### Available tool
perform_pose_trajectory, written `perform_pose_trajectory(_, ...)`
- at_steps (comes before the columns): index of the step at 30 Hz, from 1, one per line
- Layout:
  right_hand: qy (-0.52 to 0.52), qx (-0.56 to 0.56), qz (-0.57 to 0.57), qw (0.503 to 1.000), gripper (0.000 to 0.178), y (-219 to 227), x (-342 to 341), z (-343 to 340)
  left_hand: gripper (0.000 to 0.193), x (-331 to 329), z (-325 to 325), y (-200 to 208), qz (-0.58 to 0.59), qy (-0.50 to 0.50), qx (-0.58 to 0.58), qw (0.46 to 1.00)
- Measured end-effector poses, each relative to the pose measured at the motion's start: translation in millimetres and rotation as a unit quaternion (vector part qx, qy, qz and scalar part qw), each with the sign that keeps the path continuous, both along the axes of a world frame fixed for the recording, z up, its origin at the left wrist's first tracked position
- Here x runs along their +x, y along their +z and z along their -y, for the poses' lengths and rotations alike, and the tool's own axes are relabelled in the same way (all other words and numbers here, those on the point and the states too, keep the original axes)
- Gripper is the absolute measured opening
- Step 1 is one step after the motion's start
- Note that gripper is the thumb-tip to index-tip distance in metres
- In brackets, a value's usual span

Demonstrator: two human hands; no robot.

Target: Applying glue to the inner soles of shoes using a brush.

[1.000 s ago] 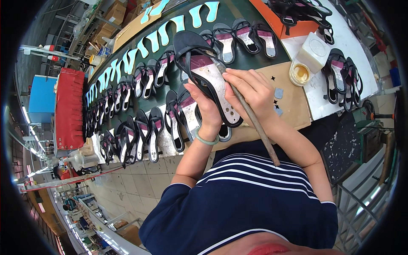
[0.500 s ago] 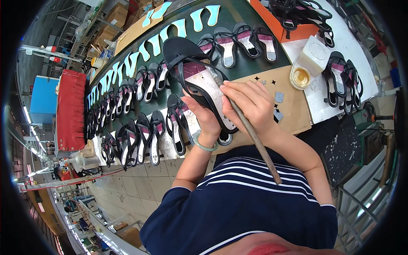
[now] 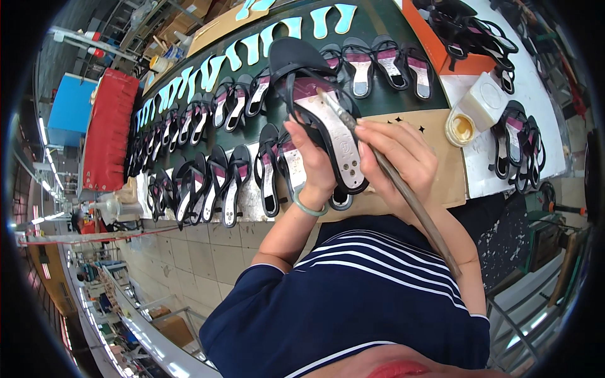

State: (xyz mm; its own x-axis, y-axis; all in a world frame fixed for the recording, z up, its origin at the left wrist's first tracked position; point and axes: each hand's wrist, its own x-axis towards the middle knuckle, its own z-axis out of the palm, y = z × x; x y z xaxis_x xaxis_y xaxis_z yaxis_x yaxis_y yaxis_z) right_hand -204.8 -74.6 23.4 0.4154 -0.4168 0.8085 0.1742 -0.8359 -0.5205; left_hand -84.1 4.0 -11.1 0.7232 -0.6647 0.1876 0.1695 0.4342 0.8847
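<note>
Table (image 3: pixel 392 102) crowded; hands (image 3: pixel 406 160), sandal (image 3: pixel 324 123), brush (image 3: pixel 411 200) near edge (image 3: pixel 253 213).

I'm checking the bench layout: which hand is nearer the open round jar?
Right. The right hand, gripping the brush, is a little left of the open round jar; the left hand, holding the sandal, is farther left.

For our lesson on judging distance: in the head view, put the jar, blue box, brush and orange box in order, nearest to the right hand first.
1. Brush: held in the right hand.
2. Jar: just to the hand's right.
3. Orange box: farther up the picture, beyond the jar.
4. Blue box: far left.
</note>
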Motion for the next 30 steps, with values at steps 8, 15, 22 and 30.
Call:
perform_pose_trajectory(8,-0.042,-0.039,0.012,0.998,0.024,-24,22,4,0.069,-4,1,4,-0.057,-0.039,-0.002,0.998)
perform_pose_trajectory(15,-0.033,0.005,-0.006,0.999,0.022,-28,28,1,0.063,0,1,-1,-0.041,-0.038,-0.011,0.998)
perform_pose_trajectory(22,0.008,0.081,-0.004,0.997,0.018,-29,31,6,0.063,2,-1,0,-0.088,-0.059,-0.028,0.994)
perform_pose_trajectory(30,0.041,0.096,-0.018,0.994,0.017,-20,34,8,0.064,5,-7,1,-0.098,-0.085,-0.016,0.991)
